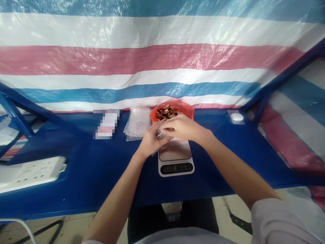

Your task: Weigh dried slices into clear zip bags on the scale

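My left hand (151,139) is closed on a small clear plastic bag (160,135), held above the kitchen scale (176,150). My right hand (181,124) bends over the mouth of this bag, fingers pinched together around a brown dried slice (169,129); part of it is hidden. Just behind both hands sits an orange-red plastic bag (189,107), open at the top, filled with brown and pale dried slices (166,111). The scale is white with a dark display panel, and its far end is covered by my hands.
Flat clear plastic bags (138,123) lie stacked left of the orange-red bag, beside a blurred-out packet (106,124). A white power strip (33,173) is at the left. A small white round object (236,117) lies at the right of the blue table (101,183). Striped sheeting (152,61) hangs behind.
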Available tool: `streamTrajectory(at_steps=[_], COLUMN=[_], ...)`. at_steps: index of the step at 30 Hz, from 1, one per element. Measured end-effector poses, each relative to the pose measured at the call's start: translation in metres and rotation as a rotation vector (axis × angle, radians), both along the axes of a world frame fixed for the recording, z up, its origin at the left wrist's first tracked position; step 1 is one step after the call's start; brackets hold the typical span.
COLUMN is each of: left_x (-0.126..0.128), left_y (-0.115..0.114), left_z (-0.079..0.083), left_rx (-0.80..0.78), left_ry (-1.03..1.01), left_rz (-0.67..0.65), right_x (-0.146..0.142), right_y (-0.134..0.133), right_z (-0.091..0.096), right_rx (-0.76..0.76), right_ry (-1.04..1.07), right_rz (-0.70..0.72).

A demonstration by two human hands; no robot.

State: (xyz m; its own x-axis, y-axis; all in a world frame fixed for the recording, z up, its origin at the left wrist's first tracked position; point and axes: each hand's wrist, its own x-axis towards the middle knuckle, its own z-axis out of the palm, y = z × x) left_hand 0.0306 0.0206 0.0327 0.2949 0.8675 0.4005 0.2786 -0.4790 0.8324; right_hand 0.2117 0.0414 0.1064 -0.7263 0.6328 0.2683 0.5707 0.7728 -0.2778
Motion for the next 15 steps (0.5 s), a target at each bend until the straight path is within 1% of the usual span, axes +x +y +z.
streamTrajectory(at_steps=[4,7,9,11,13,15], left_x=[-0.002,-0.003,-0.002,-0.002,-0.002,-0.001], left_y=[0.000,-0.001,-0.002,-0.003,-0.004,-0.004], left_z=[-0.002,-0.003,-0.002,0.001,0.005,0.009], left_rx=[-0.021,-0.031,-0.027,-0.011,0.014,0.047], left_ry=[-0.009,0.003,0.008,0.015,0.036,0.068], left_rz=[0.004,0.027,0.046,0.056,0.062,0.061], right_x=[0.001,0.007,0.014,0.022,0.030,0.036], right_y=[-0.001,-0.003,-0.005,-0.008,-0.013,-0.020], right_z=[0.004,0.008,0.009,0.007,0.004,-0.001], right_rx=[-0.047,-0.111,-0.174,-0.269,-0.366,-0.413], right_ry=[0.009,0.069,0.163,0.288,0.408,0.471], right_rz=[0.020,0.006,-0.021,-0.045,-0.054,-0.057])
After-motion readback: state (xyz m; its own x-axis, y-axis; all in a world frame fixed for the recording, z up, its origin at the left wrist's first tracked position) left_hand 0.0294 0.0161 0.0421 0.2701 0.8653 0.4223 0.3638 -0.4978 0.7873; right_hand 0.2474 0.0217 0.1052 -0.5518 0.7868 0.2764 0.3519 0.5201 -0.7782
